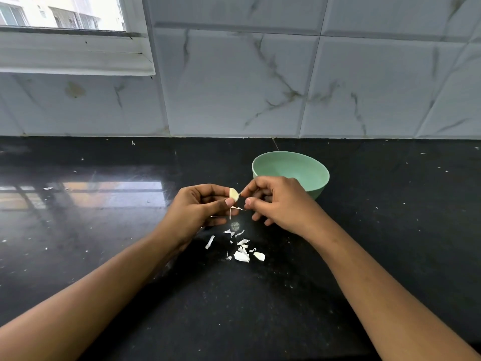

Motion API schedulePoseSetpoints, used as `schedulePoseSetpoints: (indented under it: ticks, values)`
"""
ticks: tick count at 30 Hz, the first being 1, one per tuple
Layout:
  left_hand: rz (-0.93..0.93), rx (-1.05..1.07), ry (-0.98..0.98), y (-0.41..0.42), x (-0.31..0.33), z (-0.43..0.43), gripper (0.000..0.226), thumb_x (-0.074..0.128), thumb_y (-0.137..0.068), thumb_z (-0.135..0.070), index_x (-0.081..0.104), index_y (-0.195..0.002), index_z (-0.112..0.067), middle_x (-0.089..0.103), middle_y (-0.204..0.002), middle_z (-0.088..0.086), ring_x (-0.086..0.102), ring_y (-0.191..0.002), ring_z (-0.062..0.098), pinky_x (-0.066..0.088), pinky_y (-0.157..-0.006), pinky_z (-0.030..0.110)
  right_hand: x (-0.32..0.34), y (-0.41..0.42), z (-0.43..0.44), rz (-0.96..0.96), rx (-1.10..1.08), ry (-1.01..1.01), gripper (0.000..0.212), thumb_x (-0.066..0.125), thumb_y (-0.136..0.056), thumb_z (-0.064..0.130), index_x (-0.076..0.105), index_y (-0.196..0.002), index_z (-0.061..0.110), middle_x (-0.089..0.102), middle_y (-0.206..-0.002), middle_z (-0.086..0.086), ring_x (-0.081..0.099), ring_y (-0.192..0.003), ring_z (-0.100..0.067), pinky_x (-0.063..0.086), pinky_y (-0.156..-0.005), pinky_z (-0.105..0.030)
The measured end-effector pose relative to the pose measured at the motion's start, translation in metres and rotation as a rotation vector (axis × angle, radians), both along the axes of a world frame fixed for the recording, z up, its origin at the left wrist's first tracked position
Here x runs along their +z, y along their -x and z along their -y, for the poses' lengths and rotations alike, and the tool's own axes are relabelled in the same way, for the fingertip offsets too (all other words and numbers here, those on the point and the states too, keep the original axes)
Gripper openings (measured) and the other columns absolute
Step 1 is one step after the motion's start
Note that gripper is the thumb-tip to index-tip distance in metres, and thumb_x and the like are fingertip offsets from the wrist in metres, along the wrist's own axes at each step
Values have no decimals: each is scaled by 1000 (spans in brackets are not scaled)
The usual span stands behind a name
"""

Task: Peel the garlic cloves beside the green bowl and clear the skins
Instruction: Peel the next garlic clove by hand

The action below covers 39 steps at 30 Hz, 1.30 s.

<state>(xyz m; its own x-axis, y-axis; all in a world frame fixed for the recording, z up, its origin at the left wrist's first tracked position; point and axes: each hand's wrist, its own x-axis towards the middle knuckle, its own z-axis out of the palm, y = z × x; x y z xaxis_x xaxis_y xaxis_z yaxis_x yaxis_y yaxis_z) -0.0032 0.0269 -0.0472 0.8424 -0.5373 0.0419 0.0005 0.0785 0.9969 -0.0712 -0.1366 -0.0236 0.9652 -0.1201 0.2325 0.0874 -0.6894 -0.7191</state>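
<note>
Scattered skins [240, 250] on black counter [104, 256], not yet cleared; above them, left hand [200, 207] pinching a mostly bare garlic clove [233, 194], right hand [273, 201] fingertips nipped on its last strip, beside green bowl [312, 166]; peeling nearly done, no other cloves visible

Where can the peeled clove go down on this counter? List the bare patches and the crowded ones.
Bare: the black counter right of the green bowl, and the glossy stretch left of the left hand below the window, with only stray flecks. Crowded: the pile of skins between the forearms, and the gap where the right hand works the garlic clove.
</note>
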Motion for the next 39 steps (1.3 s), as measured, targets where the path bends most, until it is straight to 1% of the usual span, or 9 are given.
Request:
schedulePoseSetpoints:
  ticks: [5,11,15,19,24,29,34,36,39]
  values:
    - [73,-8,-2,1,0,-1,18,65,-83,-1,68,-97,-11,69,-71,1,69,-68,9,51,-56,17,-2,-1,-1,36,-35,-22,9,60,-89,8,66,-89,15,67,-76,1,69,-64,-7,59,-57,-32]
    - [207,37,-28,3,-1,0,14,73,-76,-6,71,-88,-13,74,-75,2,68,-68,10,52,-57,19,-6,-3,-7,82,-74,-109,7,68,-86,15,70,-83,10,71,-69,-5,70,-61,-11,60,-59,-32]
    - [244,46,-21,5,-1,1,22,77,-63,-18,71,-83,-14,73,-72,2,66,-65,8,54,-58,19,-7,-3,-9,86,-46,-188,9,64,-86,8,69,-79,8,73,-69,-2,70,-59,-9,57,-55,-24]
    - [266,53,-7,5,-1,2,25,77,-59,-19,70,-82,-12,72,-70,4,65,-62,7,53,-58,19,-9,-3,-12,137,-55,-179,9,65,-84,7,69,-76,9,72,-65,-4,69,-56,-9,55,-53,-21]
    - [293,30,1,5,-2,3,23,77,-58,-18,71,-80,-13,73,-70,4,64,-63,7,51,-58,18,-12,-1,-16,218,-100,-81,11,65,-80,8,66,-70,5,61,-48,13,62,-48,3,51,-54,-15]
    - [212,4,58,5,-2,4,23,74,-61,-13,69,-83,-9,71,-67,2,64,-60,6,51,-56,16,-11,-4,-14,183,-128,-194,15,71,-78,16,64,-68,7,61,-50,1,59,-43,-10,52,-46,-25]
    - [47,-13,125,3,-3,3,25,70,-65,-12,66,-89,-8,72,-72,4,67,-64,8,51,-54,16,-10,-7,-11,88,-71,-449,8,65,-83,5,65,-75,5,61,-55,-1,55,-42,-9,45,-41,-21]
    - [5,-11,137,2,-3,2,25,70,-65,-14,67,-89,-10,73,-74,4,69,-67,9,52,-55,16,-7,-6,-6,95,-53,-450,9,65,-85,4,66,-77,8,63,-59,-1,58,-47,-9,47,-43,-21]
    - [-33,-12,154,0,-2,1,26,69,-66,-15,67,-91,-11,74,-77,2,70,-71,9,53,-57,16,-2,-4,-1,110,-41,-316,6,68,-83,5,67,-80,11,65,-66,-2,64,-54,-10,53,-47,-25]
